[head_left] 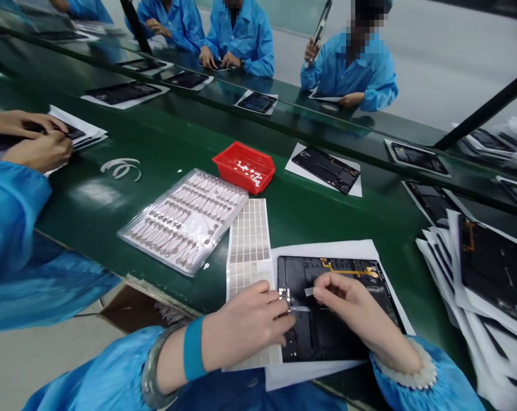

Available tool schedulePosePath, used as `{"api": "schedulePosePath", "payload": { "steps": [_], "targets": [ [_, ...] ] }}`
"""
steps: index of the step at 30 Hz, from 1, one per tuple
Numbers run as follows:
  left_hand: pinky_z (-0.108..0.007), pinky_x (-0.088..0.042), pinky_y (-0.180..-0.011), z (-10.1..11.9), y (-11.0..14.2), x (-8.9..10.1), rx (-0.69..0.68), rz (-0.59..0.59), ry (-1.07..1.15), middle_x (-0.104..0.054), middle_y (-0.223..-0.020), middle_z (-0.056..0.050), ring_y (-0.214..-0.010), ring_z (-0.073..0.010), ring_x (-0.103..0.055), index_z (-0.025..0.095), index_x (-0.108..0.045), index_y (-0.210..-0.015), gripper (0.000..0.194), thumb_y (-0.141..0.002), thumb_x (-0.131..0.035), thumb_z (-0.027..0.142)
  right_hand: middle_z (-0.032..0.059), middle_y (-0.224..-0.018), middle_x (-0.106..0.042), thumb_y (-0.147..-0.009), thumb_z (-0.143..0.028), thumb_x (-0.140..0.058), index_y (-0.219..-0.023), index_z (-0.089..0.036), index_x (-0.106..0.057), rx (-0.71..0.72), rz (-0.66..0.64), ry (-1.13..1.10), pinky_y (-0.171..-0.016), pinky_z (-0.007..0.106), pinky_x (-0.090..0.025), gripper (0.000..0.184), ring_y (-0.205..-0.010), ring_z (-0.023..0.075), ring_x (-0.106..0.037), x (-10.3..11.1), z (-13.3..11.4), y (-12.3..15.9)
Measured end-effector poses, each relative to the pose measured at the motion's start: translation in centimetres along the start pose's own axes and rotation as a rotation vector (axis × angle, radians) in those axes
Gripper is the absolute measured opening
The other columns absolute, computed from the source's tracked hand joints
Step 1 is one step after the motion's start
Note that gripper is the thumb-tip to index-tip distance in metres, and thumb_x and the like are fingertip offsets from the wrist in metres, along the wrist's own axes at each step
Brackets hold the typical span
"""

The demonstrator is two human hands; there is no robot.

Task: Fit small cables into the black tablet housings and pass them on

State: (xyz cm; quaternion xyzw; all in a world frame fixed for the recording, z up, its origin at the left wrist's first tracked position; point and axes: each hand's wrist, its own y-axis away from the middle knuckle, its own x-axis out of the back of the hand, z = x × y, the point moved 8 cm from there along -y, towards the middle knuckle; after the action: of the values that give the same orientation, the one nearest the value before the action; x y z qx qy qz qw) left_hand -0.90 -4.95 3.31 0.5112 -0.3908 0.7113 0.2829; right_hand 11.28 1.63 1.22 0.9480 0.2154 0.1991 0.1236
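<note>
A black tablet housing [327,337] with an orange flex cable [348,272] lies on white paper in front of me. My right hand [356,308] is over it, thumb and finger pinching a small pale sticker [309,291]. Across the housing's left edge rests my left hand [249,322], its fingers bent and slightly apart, thumb hidden. By its fingertips is a small metallic part [284,294]. Partly beneath this hand lies a sheet of square stickers [250,228]. A clear tray [185,222] of small wired parts stands further left.
Behind the tray is a red bin [244,165] with white scraps. Another housing [327,168] lies on paper beyond. Stacked housings with paper [493,274] rise at right. A co-worker's hands [35,137] work at left; curled strips [121,168] lie nearby. More people sit across the green bench.
</note>
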Motion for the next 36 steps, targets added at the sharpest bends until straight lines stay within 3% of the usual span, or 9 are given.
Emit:
{"api": "schedulePosePath", "payload": {
  "steps": [3,5,10,14,17,19,22,27,36],
  "targets": [
    [-0.031,-0.035,-0.064,0.6,-0.1,-0.5,-0.036,-0.082,0.045,-0.057,-0.072,0.001,-0.07,-0.0167,-0.052,0.017,-0.058,-0.079,0.042,-0.073,-0.07,0.058,-0.0011,-0.064,-0.052,-0.078,-0.051,-0.059,-0.069,-0.018,-0.055,-0.004,0.071,-0.025,-0.058,0.024,-0.041,0.034,-0.061,0.012,-0.047,1.5,0.8,0.9],
    [-0.032,-0.037,-0.069,1.2,-0.1,-0.8,-0.063,-0.131,0.018,-0.058,-0.074,-0.001,-0.074,-0.0182,-0.052,0.016,-0.06,-0.084,0.049,-0.07,-0.069,0.062,-0.0002,-0.065,-0.053,-0.078,-0.052,-0.06,-0.069,-0.018,-0.056,-0.005,0.12,-0.033,-0.059,0.024,-0.042,0.035,-0.063,0.0128,-0.049,2.8,1.3,1.5],
    [-0.035,-0.04,-0.075,4.0,-0.2,-1.2,-0.197,-0.092,-0.181,-0.065,-0.081,-0.008,-0.074,-0.0204,-0.054,0.01,-0.064,-0.101,0.022,-0.086,-0.056,0.024,0.0004,-0.067,-0.053,-0.08,-0.05,-0.06,-0.07,-0.018,-0.057,-0.042,0.221,-0.037,-0.057,0.023,-0.042,0.034,-0.062,0.0123,-0.047,5.1,3.2,3.0],
    [-0.035,-0.041,-0.068,6.6,-1.2,-1.7,-0.293,-0.026,-0.168,-0.066,-0.087,-0.012,-0.075,-0.0212,-0.055,0.012,-0.067,-0.091,0.024,-0.09,-0.045,0.02,0.0005,-0.068,-0.053,-0.081,-0.05,-0.057,-0.071,-0.019,-0.056,-0.045,0.191,-0.009,-0.058,0.024,-0.041,0.033,-0.064,0.0132,-0.048,4.3,3.6,3.2],
    [-0.034,-0.04,-0.064,7.5,-2.2,-2.2,-0.311,0.012,-0.114,-0.065,-0.085,-0.01,-0.074,-0.0199,-0.055,0.013,-0.066,-0.086,0.02,-0.09,-0.048,0.021,0.0013,-0.071,-0.057,-0.084,-0.044,-0.054,-0.071,-0.019,-0.057,0.033,0.134,0.061,-0.065,0.027,-0.044,0.028,-0.07,0.0153,-0.052,2.8,3.0,2.8],
    [-0.033,-0.04,-0.064,7.1,-2.5,-2.3,-0.279,0.026,-0.08,-0.064,-0.083,-0.009,-0.075,-0.0196,-0.055,0.013,-0.065,-0.087,0.02,-0.092,-0.051,0.026,0.0028,-0.077,-0.06,-0.086,-0.036,-0.053,-0.071,-0.02,-0.058,0.118,0.153,0.156,-0.075,0.031,-0.045,0.023,-0.079,0.0175,-0.055,2.0,2.5,2.7],
    [-0.032,-0.041,-0.066,4.7,-2.3,-1.8,-0.153,0.05,-0.032,-0.063,-0.083,-0.007,-0.078,-0.0186,-0.056,0.014,-0.063,-0.094,0.023,-0.095,-0.049,0.032,0.0043,-0.084,-0.061,-0.087,-0.027,-0.054,-0.072,-0.021,-0.059,0.207,0.215,0.331,-0.084,0.036,-0.042,0.017,-0.089,0.0203,-0.053,1.0,2.1,2.9],
    [-0.033,-0.043,-0.077,0.7,-0.9,-2.0,0.014,0.011,-0.058,-0.063,-0.101,-0.007,-0.094,-0.0204,-0.056,0.016,-0.059,-0.105,0.019,-0.094,-0.045,0.014,0.0043,-0.089,-0.06,-0.087,-0.021,-0.055,-0.072,-0.022,-0.058,0.201,0.216,0.501,-0.085,0.039,-0.04,0.015,-0.094,0.0224,-0.05,-0.5,2.1,2.7],
    [-0.034,-0.044,-0.082,0.2,-0.1,-2.8,0.053,0.05,0.008,-0.062,-0.104,-0.005,-0.098,-0.0216,-0.055,0.018,-0.059,-0.108,0.023,-0.097,-0.039,0.015,0.0037,-0.09,-0.057,-0.087,-0.02,-0.055,-0.072,-0.022,-0.057,0.134,0.255,0.567,-0.086,0.042,-0.036,0.016,-0.095,0.0235,-0.045,-0.9,2.4,2.5]
  ]
}}
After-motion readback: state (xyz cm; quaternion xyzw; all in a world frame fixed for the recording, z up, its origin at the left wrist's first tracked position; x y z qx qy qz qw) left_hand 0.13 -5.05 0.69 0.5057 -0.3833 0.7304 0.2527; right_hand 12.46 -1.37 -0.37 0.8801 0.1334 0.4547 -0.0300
